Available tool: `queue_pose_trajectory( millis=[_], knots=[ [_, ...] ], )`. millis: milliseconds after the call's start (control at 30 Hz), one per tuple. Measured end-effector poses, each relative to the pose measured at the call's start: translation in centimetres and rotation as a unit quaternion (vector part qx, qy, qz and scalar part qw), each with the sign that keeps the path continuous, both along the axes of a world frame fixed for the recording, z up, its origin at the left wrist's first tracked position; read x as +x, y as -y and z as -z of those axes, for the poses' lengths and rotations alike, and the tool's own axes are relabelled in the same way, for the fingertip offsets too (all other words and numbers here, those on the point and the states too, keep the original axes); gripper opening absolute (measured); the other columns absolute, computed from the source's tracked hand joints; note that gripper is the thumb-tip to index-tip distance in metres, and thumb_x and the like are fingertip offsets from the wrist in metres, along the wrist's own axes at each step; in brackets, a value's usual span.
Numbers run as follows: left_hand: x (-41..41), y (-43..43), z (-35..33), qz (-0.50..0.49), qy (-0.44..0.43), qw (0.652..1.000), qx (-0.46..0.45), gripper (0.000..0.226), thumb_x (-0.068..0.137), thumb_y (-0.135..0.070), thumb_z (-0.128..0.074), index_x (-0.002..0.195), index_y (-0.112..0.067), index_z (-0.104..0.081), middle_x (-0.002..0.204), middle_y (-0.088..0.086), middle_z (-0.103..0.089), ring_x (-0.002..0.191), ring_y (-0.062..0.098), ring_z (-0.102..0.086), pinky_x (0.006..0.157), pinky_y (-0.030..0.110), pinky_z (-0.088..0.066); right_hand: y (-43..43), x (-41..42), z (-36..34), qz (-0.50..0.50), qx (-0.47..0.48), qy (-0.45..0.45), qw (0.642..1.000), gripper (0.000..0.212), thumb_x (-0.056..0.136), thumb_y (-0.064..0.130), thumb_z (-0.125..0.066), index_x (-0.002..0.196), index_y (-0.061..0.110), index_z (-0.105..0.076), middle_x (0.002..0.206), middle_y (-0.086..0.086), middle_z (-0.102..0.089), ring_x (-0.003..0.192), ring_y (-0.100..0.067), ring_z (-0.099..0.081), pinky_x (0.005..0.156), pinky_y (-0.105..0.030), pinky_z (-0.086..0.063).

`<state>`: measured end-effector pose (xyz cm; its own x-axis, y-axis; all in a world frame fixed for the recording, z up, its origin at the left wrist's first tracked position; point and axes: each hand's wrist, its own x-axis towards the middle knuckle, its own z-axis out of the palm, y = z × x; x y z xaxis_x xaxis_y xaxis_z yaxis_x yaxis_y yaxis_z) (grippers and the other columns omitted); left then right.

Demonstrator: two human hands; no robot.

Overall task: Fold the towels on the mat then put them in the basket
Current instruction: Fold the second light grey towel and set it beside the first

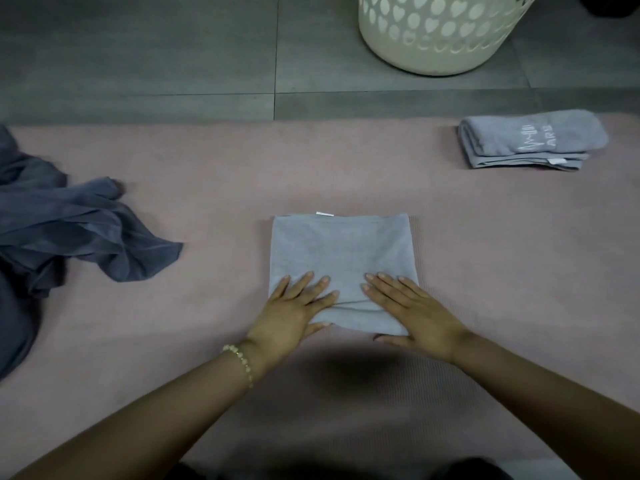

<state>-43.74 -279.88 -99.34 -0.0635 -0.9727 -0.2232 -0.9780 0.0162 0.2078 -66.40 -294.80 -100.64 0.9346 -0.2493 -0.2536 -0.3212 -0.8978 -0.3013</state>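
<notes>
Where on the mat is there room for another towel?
Bare mat lies between the dark cloth and the towel pressed by left hand and right hand, and between that towel and the folded towel far right. The left side is crowded by the cloth; the near strip by the arms.

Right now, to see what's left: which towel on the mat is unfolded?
The dark blue towel at the left: it lies crumpled, while the plain grey towel in the middle and the printed grey towel at the far right are folded.
</notes>
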Motion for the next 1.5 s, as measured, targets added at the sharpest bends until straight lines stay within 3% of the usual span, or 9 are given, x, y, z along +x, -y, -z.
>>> queue_pose_trajectory(
  millis=[100,267,433,733,900,1000,1100,1300,1500],
  knots=[
    [0.6,1.4,-2.8,-0.055,-0.119,0.988,0.078,0.072,0.088,-0.062,-0.007,0.134,-0.030,-0.051,0.148,-0.004,-0.041,0.139,0.015,-0.033,0.115,0.031,-0.026,0.5,-0.2,-0.5,0.017,0.086,0.014,0.996,0.076,0.087,0.071,-0.022,0.149,0.029,-0.012,0.157,0.011,-0.005,0.144,0.001,0.004,0.117,-0.019,0.004],
    [4.4,0.9,-4.8,-0.060,-0.172,0.974,0.133,0.086,0.077,-0.082,-0.002,0.117,-0.038,-0.063,0.126,-0.013,-0.060,0.119,0.008,-0.052,0.104,0.024,-0.036,1.9,-0.9,-1.6,0.045,0.170,0.040,0.984,0.087,0.080,0.081,-0.012,0.140,0.025,-0.042,0.148,0.019,-0.026,0.136,0.011,-0.012,0.116,-0.016,-0.013],
    [1.7,-1.7,-1.2,0.018,-0.049,0.996,0.066,0.085,0.074,-0.085,-0.010,0.147,-0.043,0.003,0.156,-0.013,0.010,0.144,0.012,0.015,0.116,0.033,0.015,0.6,-1.0,-2.0,-0.037,0.070,-0.049,0.996,0.080,0.078,0.080,-0.021,0.147,0.043,-0.003,0.156,0.017,0.012,0.143,0.001,0.015,0.117,-0.022,0.010],
    [1.0,-1.9,2.5,0.041,0.043,0.995,-0.079,0.072,0.084,-0.054,-0.036,0.149,-0.027,-0.022,0.158,-0.002,-0.018,0.138,0.031,-0.029,0.112,0.048,-0.017,0.6,-0.4,-0.7,-0.014,-0.013,0.031,0.999,0.061,0.089,0.051,-0.036,0.142,0.021,-0.039,0.149,0.000,-0.038,0.138,-0.015,-0.032,0.115,-0.032,-0.024],
    [1.8,0.0,-2.9,-0.038,-0.144,0.989,0.021,0.081,0.082,-0.074,-0.012,0.132,-0.026,-0.054,0.138,-0.015,-0.045,0.131,0.007,-0.039,0.107,0.022,-0.031,1.6,1.3,-5.3,0.089,0.239,-0.033,0.966,0.038,0.094,0.036,-0.052,0.126,0.017,-0.060,0.126,0.013,-0.057,0.119,0.001,-0.047,0.105,-0.014,-0.034],
    [4.4,1.9,-6.5,-0.064,-0.290,0.929,0.220,0.055,0.080,-0.063,-0.036,0.096,-0.021,-0.068,0.101,-0.011,-0.067,0.092,-0.002,-0.058,0.082,0.011,-0.040,2.9,2.9,-8.3,0.131,0.386,-0.132,0.903,0.023,0.089,0.040,-0.059,0.083,0.019,-0.066,0.082,0.011,-0.062,0.080,-0.003,-0.058,0.080,-0.022,-0.048],
    [7.3,3.6,-7.9,-0.119,-0.354,0.873,0.313,0.050,0.071,-0.068,-0.053,0.074,-0.021,-0.069,0.078,-0.014,-0.066,0.073,-0.003,-0.058,0.072,0.010,-0.044,4.7,4.3,-9.0,0.201,0.474,-0.176,0.839,0.014,0.083,0.039,-0.067,0.082,0.026,-0.071,0.081,0.016,-0.069,0.080,0.000,-0.065,0.077,-0.017,-0.050],
    [6.7,2.4,-5.3,-0.365,-0.593,0.701,0.157,0.047,0.083,-0.054,-0.052,0.115,-0.022,-0.066,0.106,-0.010,-0.071,0.098,0.003,-0.065,0.073,0.013,-0.051,7.0,5.4,-6.5,0.381,0.542,-0.082,0.745,0.043,0.063,0.035,-0.077,0.103,0.018,-0.072,0.096,0.005,-0.074,0.091,-0.009,-0.067,0.076,-0.022,-0.050],
    [4.1,1.6,-2.7,-0.518,-0.541,0.661,-0.038,0.021,0.088,-0.031,-0.062,0.100,-0.013,-0.065,0.088,-0.002,-0.069,0.075,0.008,-0.063,0.056,0.015,-0.051,5.3,4.2,-4.8,0.455,0.533,0.038,0.713,0.024,0.085,0.027,-0.067,0.104,0.015,-0.071,0.097,0.002,-0.073,0.090,-0.012,-0.068,0.067,-0.018,-0.051]
  ],
)
